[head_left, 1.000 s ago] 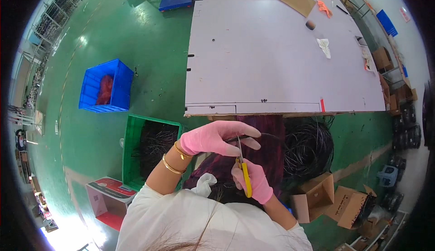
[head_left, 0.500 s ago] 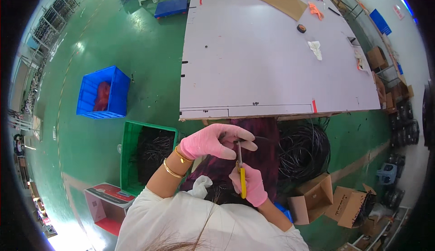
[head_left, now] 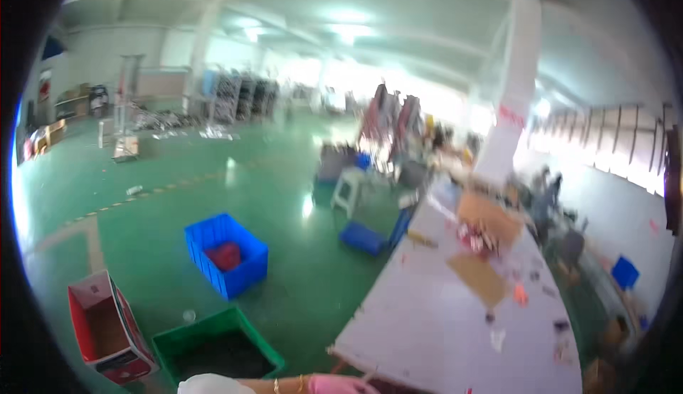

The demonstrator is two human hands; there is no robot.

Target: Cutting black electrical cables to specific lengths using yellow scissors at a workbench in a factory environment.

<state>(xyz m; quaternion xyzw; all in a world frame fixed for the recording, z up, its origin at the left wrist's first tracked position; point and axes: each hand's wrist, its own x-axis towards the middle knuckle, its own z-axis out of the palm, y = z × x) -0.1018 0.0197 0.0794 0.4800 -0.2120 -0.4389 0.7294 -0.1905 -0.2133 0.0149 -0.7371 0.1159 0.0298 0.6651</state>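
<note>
My left hand [head_left: 345, 385], in a pink glove, shows only in part at the bottom edge, next to the near corner of the white table [head_left: 405, 323]. Gold bracelets ring its wrist. Blur and the frame edge hide its fingers, so I cannot make out whether it holds anything. My right hand is out of the picture. Left of my forearm stands a green crate [head_left: 191, 330] with a dark mass inside.
Beyond the green crate sits a blue crate [head_left: 247, 279] holding a red bundle [head_left: 223, 256]. A red and white box [head_left: 82, 319] stands at left. Brown cardboard [head_left: 478, 280] lies on the table. A white stool [head_left: 346, 193] and a pillar [head_left: 509, 88] are farther off.
The view has swung up and left, bringing in the wider hall. My right hand with the yellow-handled scissors has left the picture, and my left hand now shows only at the bottom edge.
</note>
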